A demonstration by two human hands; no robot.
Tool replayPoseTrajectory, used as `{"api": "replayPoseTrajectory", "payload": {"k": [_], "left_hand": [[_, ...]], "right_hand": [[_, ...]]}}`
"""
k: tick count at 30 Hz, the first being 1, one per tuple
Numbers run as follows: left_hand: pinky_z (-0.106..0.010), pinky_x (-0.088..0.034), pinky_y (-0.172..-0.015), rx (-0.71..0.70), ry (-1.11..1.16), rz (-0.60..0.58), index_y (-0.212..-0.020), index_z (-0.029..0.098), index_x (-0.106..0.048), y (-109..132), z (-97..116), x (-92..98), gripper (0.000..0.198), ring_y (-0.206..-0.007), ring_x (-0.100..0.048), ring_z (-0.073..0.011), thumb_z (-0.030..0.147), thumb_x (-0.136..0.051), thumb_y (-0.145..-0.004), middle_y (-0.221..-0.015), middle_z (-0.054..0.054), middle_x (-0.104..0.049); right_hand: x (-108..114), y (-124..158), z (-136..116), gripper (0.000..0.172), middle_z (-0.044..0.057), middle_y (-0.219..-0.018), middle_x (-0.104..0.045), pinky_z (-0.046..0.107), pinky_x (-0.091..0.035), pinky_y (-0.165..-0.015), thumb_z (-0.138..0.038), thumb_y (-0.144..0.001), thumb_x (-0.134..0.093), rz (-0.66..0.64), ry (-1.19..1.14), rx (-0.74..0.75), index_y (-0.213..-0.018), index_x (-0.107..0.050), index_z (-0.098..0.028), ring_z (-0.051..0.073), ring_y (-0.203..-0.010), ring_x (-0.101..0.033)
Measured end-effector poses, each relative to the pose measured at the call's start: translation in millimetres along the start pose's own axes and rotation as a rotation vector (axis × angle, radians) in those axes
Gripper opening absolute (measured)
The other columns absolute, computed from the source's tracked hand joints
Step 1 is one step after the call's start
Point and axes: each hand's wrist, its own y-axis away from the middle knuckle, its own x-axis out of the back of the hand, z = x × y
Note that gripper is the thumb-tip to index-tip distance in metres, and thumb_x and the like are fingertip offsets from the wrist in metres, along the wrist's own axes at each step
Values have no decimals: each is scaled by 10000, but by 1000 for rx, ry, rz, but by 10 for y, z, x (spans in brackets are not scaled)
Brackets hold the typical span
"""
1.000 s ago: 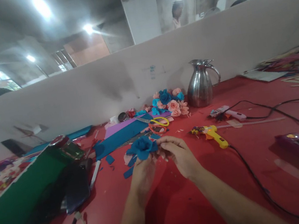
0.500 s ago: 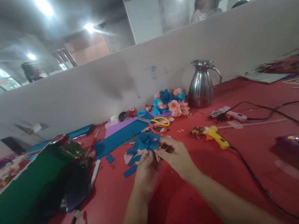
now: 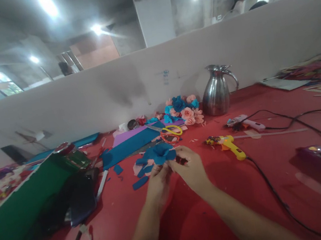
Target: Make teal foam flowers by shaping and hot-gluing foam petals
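A blue paper flower (image 3: pixel 161 153) is held up over the red table (image 3: pixel 191 216). My left hand (image 3: pixel 158 183) pinches it from below, though the fingertips are partly hidden under the petals. On its right side, my right hand (image 3: pixel 191 168) grips the flower's lower edge between thumb and fingers. Behind and left of the flower lie blue paper pieces (image 3: pixel 140 183) with some pink scraps. Scissors (image 3: pixel 170 132) with yellow and orange handles rest just beyond, beside a blue paper strip (image 3: pixel 128 146).
A yellow glue gun (image 3: pixel 230 145) and a pink-white glue gun (image 3: pixel 248 122) lie at right with trailing cords. Pink and blue paper flowers (image 3: pixel 186 112) stand near a steel jug (image 3: pixel 216 93). A green box (image 3: pixel 24 206) and a phone (image 3: pixel 82 201) are at left.
The blue flower has turned, so its open cup now shows more. Both hands keep hold of it, with small finger shifts. In the background, people have moved rightward.
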Motion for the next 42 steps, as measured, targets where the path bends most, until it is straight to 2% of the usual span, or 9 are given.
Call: {"api": "replayPoseTrajectory", "payload": {"k": [8,15,21,25,28,31,35,38,42], "left_hand": [[-263,-457,-757,-36,-100,-22,-812,170,-703,-1,-38,35,202,-798,-615,-162,313,-740,-674,-795,-44,-695],[-297,-457,-775,-31,-136,-49,-828,161,-713,8,-43,35,213,-829,-620,-194,292,-741,-662,-791,-51,-703],[-283,-445,-744,-73,-242,-56,-815,162,-716,12,-33,27,193,-782,-597,-177,310,-713,-691,-779,-41,-694],[-258,-430,-715,-124,-294,3,-762,161,-704,-16,-31,62,136,-715,-555,-146,276,-707,-688,-738,-19,-666],[-269,-427,-778,-185,-288,26,-779,177,-698,-47,2,98,124,-763,-555,-152,283,-672,-721,-772,-18,-665],[-269,-420,-817,-251,-326,16,-757,197,-690,-67,48,136,91,-801,-557,-161,278,-652,-742,-811,-24,-670],[-274,-431,-775,-216,-396,13,-724,197,-689,-53,76,165,91,-752,-557,-172,286,-672,-715,-766,-28,-669],[-276,-438,-734,-195,-419,41,-627,184,-656,-34,80,154,128,-695,-545,-169,296,-712,-656,-674,-13,-640],[-288,-446,-756,-185,-392,32,-616,188,-652,-26,81,125,151,-732,-566,-186,315,-730,-632,-671,-17,-643]], "right_hand": [[-14,21,13,53,-6,-722,-518,239,-355,-549,-202,-717,-643,-2,38,40,-665,-649,-192,124,-614,-458],[-11,20,22,123,-16,-678,-490,237,-341,-543,-116,-705,-587,7,39,93,-605,-589,-190,124,-602,-451],[8,4,51,162,-14,-667,-472,240,-332,-549,-82,-694,-533,-16,58,150,-570,-533,-186,127,-611,-451],[-1,-36,60,138,-8,-666,-495,237,-364,-541,-155,-705,-566,-55,-43,57,-571,-571,-188,131,-607,-471],[3,-57,37,48,10,-742,-569,248,-418,-607,-212,-686,-611,-118,-185,-15,-670,-650,-191,145,-669,-510],[18,-58,-5,147,18,-728,-613,271,-442,-677,-282,-732,-581,-185,-415,-145,-753,-693,-190,154,-697,-536],[21,-70,-56,238,9,-623,-599,263,-425,-605,-410,-704,-633,-92,-511,-347,-686,-700,-183,138,-608,-514],[12,-93,-84,222,-1,-621,-605,250,-407,-567,-406,-633,-685,-75,-501,-349,-655,-704,-185,123,-581,-488],[16,-98,-89,237,-20,-550,-551,237,-362,-529,-406,-650,-666,-43,-485,-317,-585,-676,-179,104,-534,-428]]}}
